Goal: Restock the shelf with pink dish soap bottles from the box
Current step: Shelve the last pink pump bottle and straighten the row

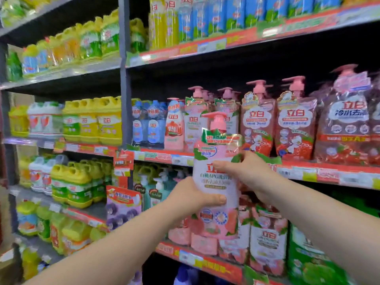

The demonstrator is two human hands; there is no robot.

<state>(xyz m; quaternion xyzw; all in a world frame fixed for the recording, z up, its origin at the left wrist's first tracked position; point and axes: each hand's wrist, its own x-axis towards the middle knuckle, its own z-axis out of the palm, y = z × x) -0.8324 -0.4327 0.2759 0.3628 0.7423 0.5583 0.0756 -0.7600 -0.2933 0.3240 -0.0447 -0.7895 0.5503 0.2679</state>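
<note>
Head view. Two bare forearms reaching up from the bottom edge toward shelving. Left hand [190, 195] wrapped round the lower middle of a pink dish soap bottle [216, 182], thumb [216, 199] laid across the front label, other fingers hidden behind. Right hand [245, 171] clasping the same bottle higher up on its right side, thumb pressed flat on the label beside the red logo, remaining fingers curled behind out of sight. Bottle held upright in the air in front of the shelves, pink pump head [216, 120] at the top, foil collar tag [221, 137] below it, level with the middle shelf [329, 171] edge. Behind it on that shelf, a row of matching pink pump bottles [205, 118], then darker strawberry-printed pump bottles [295, 122] to the right. Below, pink refill pouches [267, 241] lined along the lower shelf. Left bay stacked with yellow jugs [92, 120] on several levels. Top shelf carrying blue and yellow bottles [216, 15]. Whole scene slightly blurred.
</note>
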